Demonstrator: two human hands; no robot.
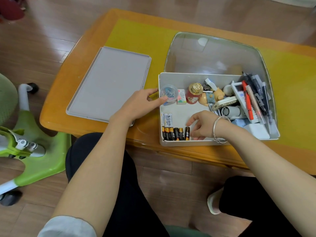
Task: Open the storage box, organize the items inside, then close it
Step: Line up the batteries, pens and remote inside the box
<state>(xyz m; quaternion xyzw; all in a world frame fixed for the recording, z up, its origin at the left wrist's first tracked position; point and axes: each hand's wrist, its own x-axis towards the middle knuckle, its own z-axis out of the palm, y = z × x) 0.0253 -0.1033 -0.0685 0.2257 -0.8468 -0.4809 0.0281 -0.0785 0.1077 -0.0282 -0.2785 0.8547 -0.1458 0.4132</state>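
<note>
The white storage box stands open on the table with its clear cover tipped back. Its grey lid lies flat to the left. My left hand grips the box's left wall, thumb inside near a small round clear container. My right hand reaches into the box, fingers spread beside a row of black-and-orange batteries. White batteries lie above them. An eraser, a red jar with a gold cap, a bear figure and pens fill the rest.
The orange wooden table has a yellow mat; its front edge runs just under the box. A green and white wheeled toy stands on the floor at left. My knees in black trousers are below the table edge.
</note>
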